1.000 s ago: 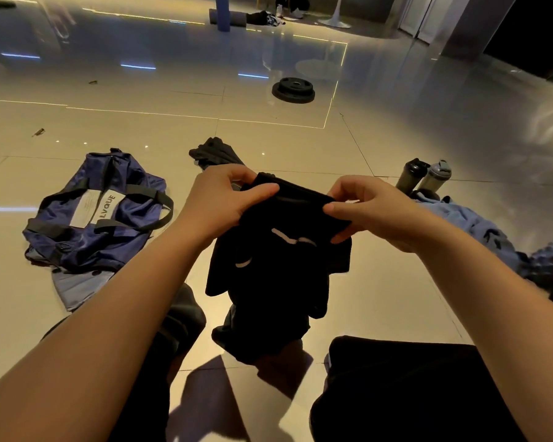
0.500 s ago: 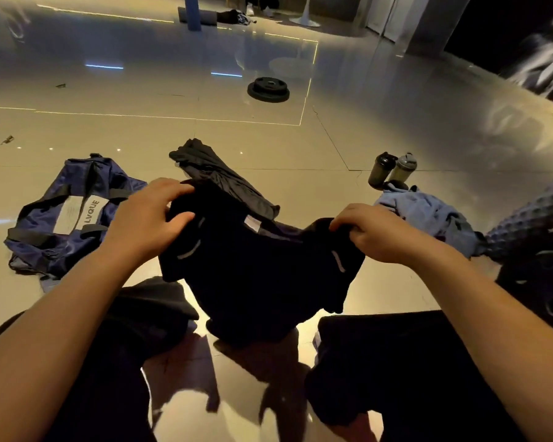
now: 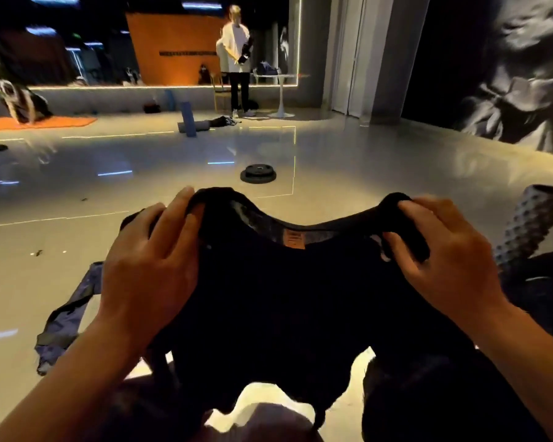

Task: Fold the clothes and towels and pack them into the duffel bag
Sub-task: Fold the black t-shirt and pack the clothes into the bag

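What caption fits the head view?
Both hands, left and right, hold a black garment spread above the glossy floor.

single head-worn view, facing forward and down, close over hands [image 3: 441,250]

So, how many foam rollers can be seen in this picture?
3. A grey knobbed foam roller lies at the right, beside the black shirt. A blue foam roller stands upright far back, with a grey foam roller lying behind it. Others may be hidden.
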The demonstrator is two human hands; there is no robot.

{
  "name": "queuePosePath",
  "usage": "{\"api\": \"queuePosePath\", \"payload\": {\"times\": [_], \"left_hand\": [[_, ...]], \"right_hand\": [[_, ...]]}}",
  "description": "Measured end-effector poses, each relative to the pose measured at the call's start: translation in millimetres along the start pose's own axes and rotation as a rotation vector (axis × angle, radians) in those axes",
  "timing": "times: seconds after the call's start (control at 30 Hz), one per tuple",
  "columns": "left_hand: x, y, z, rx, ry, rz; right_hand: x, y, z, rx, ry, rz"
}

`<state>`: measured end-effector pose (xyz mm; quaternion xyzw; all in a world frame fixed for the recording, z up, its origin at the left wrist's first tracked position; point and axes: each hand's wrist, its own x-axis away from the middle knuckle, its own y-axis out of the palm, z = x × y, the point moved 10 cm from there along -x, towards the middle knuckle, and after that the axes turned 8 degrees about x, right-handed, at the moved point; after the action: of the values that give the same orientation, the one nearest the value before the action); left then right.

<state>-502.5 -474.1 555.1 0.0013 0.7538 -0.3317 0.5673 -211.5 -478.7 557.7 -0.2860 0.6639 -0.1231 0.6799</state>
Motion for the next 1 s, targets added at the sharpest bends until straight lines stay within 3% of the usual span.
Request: {"api": "queuePosePath", "payload": {"times": [0.13,0.27,0.5,0.6,0.67,0.87,1.0], "left_hand": [[-39,3,-1,-0.106,0.033,-0.034],[-34,64,-18,-0.123,0.005,-0.247],[109,274,-66,-0.013,-0.003,-1.003],[168,353,-79,-0.03,-0.057,-1.282],[193,396,-91,0.043,-0.108,-1.369],[276,513,-125,0.195,-0.167,-1.567],[311,574,-141,0.222,-0.212,-1.576]], "right_hand": [[-24,-5,12,0.08,0.004,0.06],[-28,51,33,0.115,-0.001,-0.096],[67,285,68,0.121,-0.133,-1.021],[121,370,77,0.142,-0.242,-1.278],[149,423,85,0.174,-0.28,-1.387],[200,552,94,0.188,-0.304,-1.469],[215,616,106,0.141,-0.259,-1.453]]}}
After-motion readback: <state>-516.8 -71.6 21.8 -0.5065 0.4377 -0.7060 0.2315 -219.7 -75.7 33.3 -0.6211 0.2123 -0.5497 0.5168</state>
